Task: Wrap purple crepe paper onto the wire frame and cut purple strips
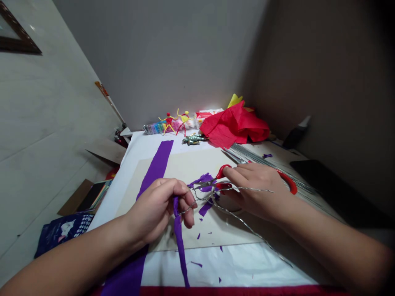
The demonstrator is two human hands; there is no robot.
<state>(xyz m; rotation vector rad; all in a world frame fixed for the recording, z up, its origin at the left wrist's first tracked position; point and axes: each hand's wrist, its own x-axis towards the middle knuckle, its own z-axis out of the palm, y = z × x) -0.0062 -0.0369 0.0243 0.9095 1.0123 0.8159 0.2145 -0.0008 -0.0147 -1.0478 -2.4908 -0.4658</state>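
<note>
My left hand [163, 205] is closed on a twisted silver wire figure [212, 197], whose long wire ends stretch out to the right. From the same fingers a narrow purple paper strip [180, 242] hangs down. My right hand [256, 185] grips a pair of small scissors with red handles [222, 172]. Their blades point left, close to the wire and to my left fingertips. Behind the wire lie crumpled purple paper pieces [206, 179]. A wide purple paper strip [159, 162] runs under my left forearm.
A beige board [240, 234] with purple scraps covers the white tabletop. Behind it stand small red and yellow wire figures [169, 121], crumpled red paper [236, 123] and a green-gold ornament [194, 139]. A bundle of wires [253, 154] and a black object [327, 185] lie right.
</note>
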